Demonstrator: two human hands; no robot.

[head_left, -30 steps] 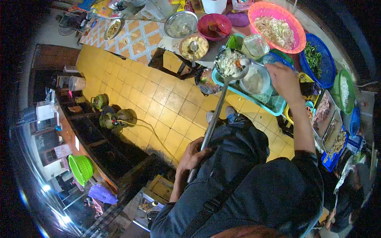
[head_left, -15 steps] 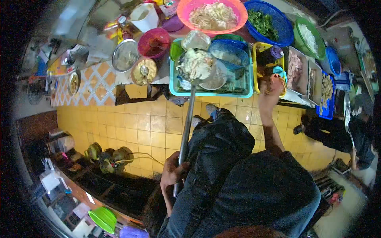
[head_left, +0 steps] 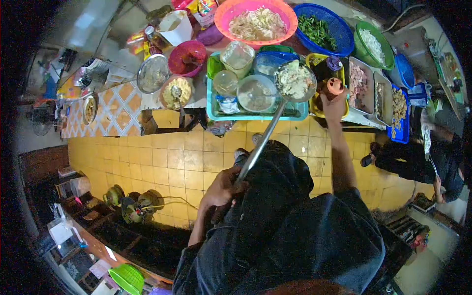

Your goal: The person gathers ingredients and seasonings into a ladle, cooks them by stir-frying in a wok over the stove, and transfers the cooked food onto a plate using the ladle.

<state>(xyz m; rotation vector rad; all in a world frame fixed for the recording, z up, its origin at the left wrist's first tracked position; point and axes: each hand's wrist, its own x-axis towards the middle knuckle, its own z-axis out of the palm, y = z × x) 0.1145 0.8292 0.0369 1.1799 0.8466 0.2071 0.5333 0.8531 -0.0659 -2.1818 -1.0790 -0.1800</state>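
My left hand point(head_left: 221, 189) is closed around the long metal handle of a ladle point(head_left: 268, 130). The ladle's round bowl, heaped with pale food with green and orange bits point(head_left: 293, 81), hangs over the right side of a turquoise tray point(head_left: 211, 105). My right hand point(head_left: 335, 105) reaches over a yellow basket point(head_left: 345, 78), fingers curled around a small orange cup-like container point(head_left: 335, 86); what is inside it is too small to tell. In the turquoise tray, left of the ladle, stand a clear round tub point(head_left: 256, 93) and other plastic containers.
Behind the tray are a pink basin of shredded vegetable point(head_left: 221, 24), a blue basket of leaves point(head_left: 346, 32) and a green basket of white pieces point(head_left: 388, 51). Metal trays of meat point(head_left: 361, 86) stand right. A person in dark clothes point(head_left: 442, 167) holds a long tool at far right.
The ladle with its food has swung right, from over the tray's middle to its right side. My right hand has lifted slightly, and the orange container now shows clearly in it.
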